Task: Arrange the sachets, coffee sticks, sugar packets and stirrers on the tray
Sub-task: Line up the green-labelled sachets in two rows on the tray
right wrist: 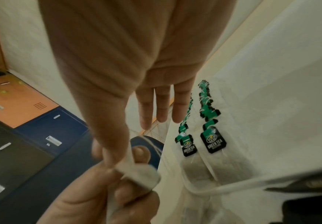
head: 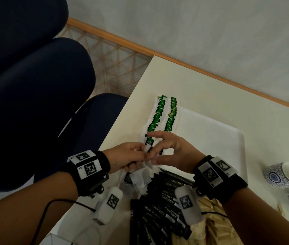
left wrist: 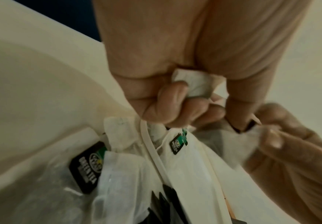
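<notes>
A white tray [head: 211,138] lies on the white table. Two overlapping rows of green-tagged tea sachets [head: 163,115] [right wrist: 209,121] run along its left side. At the near end of the rows, my left hand [head: 138,154] [left wrist: 175,106] grips a small bunch of tea sachets [left wrist: 192,86]. My right hand [head: 150,158] [right wrist: 118,165] pinches one tea sachet [right wrist: 139,174] between thumb and forefinger, right against the left hand, with its other fingers stretched out. Black coffee sticks [head: 163,206] are heaped under my wrists. Pale wooden stirrers [head: 216,227] lie beside them.
More loose tea sachets [head: 138,177] [left wrist: 87,166] lie at the tray's near left corner. Blue-patterned cups [head: 285,175] stand on the table to the right of the tray. A dark blue chair [head: 34,85] stands left of the table, close to its edge.
</notes>
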### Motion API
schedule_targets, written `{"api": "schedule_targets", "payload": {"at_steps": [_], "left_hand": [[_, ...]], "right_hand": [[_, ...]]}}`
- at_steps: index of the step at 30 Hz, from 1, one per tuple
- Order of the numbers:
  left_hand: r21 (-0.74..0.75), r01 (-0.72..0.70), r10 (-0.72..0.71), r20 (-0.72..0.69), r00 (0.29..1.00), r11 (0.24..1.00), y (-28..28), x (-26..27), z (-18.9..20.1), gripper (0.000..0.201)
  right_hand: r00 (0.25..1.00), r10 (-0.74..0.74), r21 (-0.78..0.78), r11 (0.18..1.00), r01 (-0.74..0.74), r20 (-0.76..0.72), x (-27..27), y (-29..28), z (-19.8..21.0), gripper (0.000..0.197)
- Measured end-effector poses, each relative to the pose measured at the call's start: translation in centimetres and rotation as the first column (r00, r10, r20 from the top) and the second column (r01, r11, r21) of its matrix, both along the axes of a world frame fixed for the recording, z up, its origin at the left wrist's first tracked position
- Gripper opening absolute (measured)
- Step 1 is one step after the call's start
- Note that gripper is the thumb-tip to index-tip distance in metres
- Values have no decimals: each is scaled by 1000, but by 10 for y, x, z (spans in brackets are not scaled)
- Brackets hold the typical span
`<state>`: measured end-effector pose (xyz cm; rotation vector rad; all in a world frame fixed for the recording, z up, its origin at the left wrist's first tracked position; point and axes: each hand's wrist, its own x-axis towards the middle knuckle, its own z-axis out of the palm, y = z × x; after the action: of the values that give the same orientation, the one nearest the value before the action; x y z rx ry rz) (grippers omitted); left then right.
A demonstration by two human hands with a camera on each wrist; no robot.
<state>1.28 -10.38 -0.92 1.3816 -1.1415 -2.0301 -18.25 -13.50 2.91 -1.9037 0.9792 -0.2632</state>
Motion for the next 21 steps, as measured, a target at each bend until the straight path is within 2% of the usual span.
{"api": "schedule_targets", "payload": {"at_steps": [3,5,7,9,10,12,14,16,19,21], "left_hand": [[-109,-119,126,58,990,987,-4,3,0,16],[-150,-152,162,63,985,977,-6,5,-1,20],[-173,-173,187,66,980,969,-8,5,-2,13],[-177,-196,213,83,974,965,-8,7,-4,2],[-186,-192,214,104,971,964,-8,8,-4,5],[-212,-167,207,181,962,963,-8,12,-9,12],[-210,-122,177,268,947,970,-7,18,-16,11],[-191,-71,129,312,941,979,-6,22,-22,8],[-197,-90,152,327,933,976,-7,24,-28,6],[-256,-95,185,356,916,962,-9,21,-27,14]], "right_hand": [[974,-218,48,975,215,68,3,-2,-5,41],[945,-327,70,943,324,30,7,-4,-8,49],[939,-332,17,942,335,-88,12,-6,-12,41],[932,-341,-3,939,343,-121,18,-6,-16,16],[924,-364,10,930,368,-119,20,-6,-19,8],[914,-383,52,918,393,-135,22,-8,-27,12],[913,-363,79,921,382,-185,23,-10,-35,14],[906,-342,49,930,365,-249,24,-12,-42,5],[887,-343,-22,935,353,-308,27,-17,-53,14],[880,-333,-84,942,324,-338,28,-16,-56,17]]}}
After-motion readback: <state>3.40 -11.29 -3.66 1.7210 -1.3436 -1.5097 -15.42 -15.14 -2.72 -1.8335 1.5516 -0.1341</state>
